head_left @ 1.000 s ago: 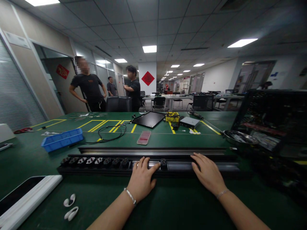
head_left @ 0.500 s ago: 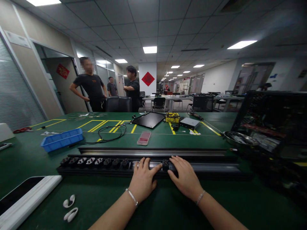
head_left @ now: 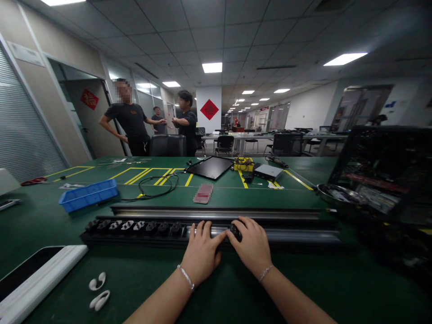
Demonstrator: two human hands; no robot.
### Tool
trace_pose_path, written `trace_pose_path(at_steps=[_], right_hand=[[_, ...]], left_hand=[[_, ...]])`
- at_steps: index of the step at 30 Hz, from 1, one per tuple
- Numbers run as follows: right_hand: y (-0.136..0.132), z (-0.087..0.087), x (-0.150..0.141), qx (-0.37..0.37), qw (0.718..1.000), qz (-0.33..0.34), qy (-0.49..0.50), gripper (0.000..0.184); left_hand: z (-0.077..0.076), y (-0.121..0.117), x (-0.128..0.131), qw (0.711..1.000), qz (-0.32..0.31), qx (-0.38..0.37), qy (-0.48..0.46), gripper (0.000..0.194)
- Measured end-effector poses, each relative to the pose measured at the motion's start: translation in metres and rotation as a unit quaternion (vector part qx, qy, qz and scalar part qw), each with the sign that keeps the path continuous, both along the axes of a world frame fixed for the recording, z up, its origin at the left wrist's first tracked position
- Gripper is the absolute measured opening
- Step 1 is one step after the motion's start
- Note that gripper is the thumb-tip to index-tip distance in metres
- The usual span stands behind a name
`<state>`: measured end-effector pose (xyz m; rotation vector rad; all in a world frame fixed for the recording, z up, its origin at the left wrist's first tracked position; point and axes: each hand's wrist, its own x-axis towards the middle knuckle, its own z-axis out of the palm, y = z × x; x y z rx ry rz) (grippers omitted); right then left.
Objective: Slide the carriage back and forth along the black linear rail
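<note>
A long black rail lies across the green table in front of me, with several small black sockets seated along its left part. My left hand rests flat on the rail, fingers spread. Beside it, my right hand curls its fingers over a single black socket in the rail's middle. A second, bare rail lies just behind.
A blue tray, a black cable, a dark panel and a yellow box sit farther back. A white device and white earbuds lie near left. A metal bowl and black crate stand right. People stand behind.
My right hand slid left along the rail from its right part and closed over the single socket next to my left hand. The left hand stayed in place.
</note>
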<state>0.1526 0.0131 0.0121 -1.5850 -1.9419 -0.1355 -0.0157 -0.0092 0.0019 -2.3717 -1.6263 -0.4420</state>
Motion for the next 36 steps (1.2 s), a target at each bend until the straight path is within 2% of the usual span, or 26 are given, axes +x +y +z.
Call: trace_pose_path(at_steps=[7, 36], right_hand=[[0.0010, -0.0006, 0.0016, -0.015, 1.000, 0.000, 0.008, 0.032], [0.0043, 0.0020, 0.0061, -0.023, 0.999, 0.008, 0.024, 0.029]], left_hand=[[-0.0035, 0.0021, -0.0007, 1.000, 0.003, 0.022, -0.006, 0.066], [-0.0032, 0.0034, -0.0015, 1.000, 0.002, 0.016, -0.011, 0.062]])
